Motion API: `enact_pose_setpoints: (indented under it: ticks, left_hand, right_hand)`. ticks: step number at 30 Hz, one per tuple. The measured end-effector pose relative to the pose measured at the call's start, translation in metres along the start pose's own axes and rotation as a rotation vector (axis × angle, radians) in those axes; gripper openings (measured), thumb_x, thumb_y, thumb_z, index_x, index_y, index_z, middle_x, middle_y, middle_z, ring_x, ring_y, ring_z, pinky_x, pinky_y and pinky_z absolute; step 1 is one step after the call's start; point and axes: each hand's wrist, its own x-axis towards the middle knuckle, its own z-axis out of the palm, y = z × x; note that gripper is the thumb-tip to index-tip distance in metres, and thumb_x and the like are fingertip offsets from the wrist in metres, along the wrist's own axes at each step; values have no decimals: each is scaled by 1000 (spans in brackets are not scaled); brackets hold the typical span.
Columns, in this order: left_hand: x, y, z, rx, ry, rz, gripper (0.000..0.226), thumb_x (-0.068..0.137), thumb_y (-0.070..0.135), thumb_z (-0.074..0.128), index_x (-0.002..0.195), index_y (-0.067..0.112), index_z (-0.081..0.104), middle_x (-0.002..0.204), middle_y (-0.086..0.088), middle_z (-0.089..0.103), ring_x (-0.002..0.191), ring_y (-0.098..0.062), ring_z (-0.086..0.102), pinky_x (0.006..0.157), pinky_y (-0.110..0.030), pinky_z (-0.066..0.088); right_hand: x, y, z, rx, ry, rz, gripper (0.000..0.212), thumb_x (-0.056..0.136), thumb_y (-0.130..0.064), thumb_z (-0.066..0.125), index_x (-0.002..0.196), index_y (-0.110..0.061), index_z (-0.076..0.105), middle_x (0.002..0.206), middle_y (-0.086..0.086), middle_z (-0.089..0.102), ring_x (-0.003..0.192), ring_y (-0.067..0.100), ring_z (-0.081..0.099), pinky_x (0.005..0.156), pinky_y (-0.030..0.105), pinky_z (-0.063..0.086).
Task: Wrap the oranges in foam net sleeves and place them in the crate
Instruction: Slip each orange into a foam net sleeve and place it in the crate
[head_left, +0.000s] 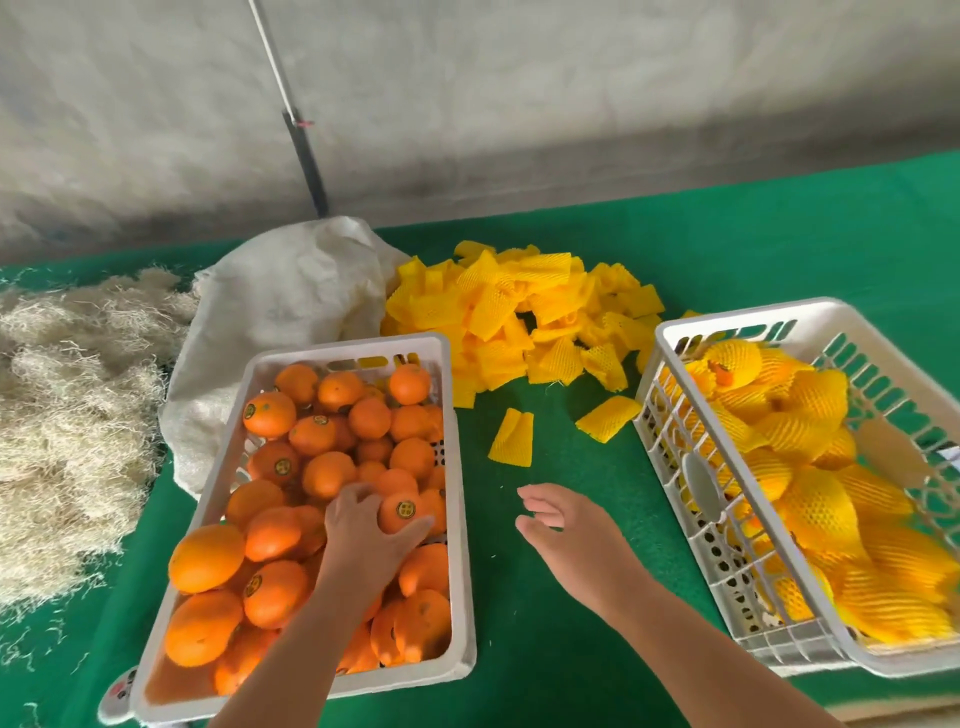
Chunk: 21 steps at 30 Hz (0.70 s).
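Orange-picking is the step: the left hand (363, 525) grips an orange (402, 512) in the bare-fruit crate (457, 467) at seven o'clock, while the right hand (566, 535), fingers relaxed and empty, must next fetch a foam sleeve (511, 436) at twelve.

Bare oranges (332, 473) fill the left white crate (452, 467). Yellow foam net sleeves (524, 312) lie heaped behind. Wrapped oranges (810, 499) sit in the right crate (675, 395).
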Motion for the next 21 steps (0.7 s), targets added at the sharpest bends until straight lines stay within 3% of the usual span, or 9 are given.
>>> enact_pose_setpoints:
  ticks: [3, 5, 8, 11, 17, 21]
  left_hand:
    - [2, 2, 7, -15, 50, -33, 83, 77, 78, 73, 133, 17, 65, 151, 3, 42, 142, -26, 38, 114, -51, 46]
    - [1, 6, 6, -74, 105, -64, 77, 76, 78, 73, 123, 17, 69, 142, -2, 56, 130, -31, 53, 105, -55, 54]
    - [-7, 27, -6, -222, 232, -83, 61, 72, 81, 72, 90, 23, 68, 91, 0, 72, 81, -26, 71, 65, -49, 63]
    - [-20, 65, -15, -262, 317, -55, 50, 74, 76, 74, 87, 30, 64, 74, 8, 70, 64, -15, 70, 46, -31, 55]
    - [-42, 145, 9, -366, 103, 60, 41, 81, 60, 82, 108, 40, 59, 96, 8, 69, 70, -14, 75, 63, -36, 66]
    - [-39, 173, 46, -338, -71, 68, 48, 80, 52, 87, 114, 42, 54, 104, 7, 64, 76, -15, 75, 66, -32, 67]
  right_hand:
    - [1, 13, -19, 22, 2, 3, 39, 104, -37, 60, 143, -38, 58, 141, -20, 62, 128, -2, 57, 101, 16, 38]
    - [2, 21, -34, 23, 5, -2, 38, 104, -37, 61, 142, -38, 59, 141, -20, 62, 126, -2, 58, 101, 17, 39]
    - [10, 30, -58, 13, 8, -13, 38, 103, -38, 61, 142, -36, 60, 140, -17, 65, 124, -1, 60, 101, 20, 43]
    - [24, 40, -81, -34, 0, -26, 40, 104, -37, 61, 143, -34, 59, 141, -13, 65, 124, 2, 61, 101, 21, 45]
    - [54, 68, -114, -145, -47, -22, 43, 105, -33, 59, 148, -26, 56, 148, -2, 62, 127, 12, 62, 101, 25, 47]
    - [79, 87, -122, -264, -134, -28, 44, 106, -34, 57, 149, -26, 55, 150, -2, 59, 113, 11, 64, 83, 20, 50]
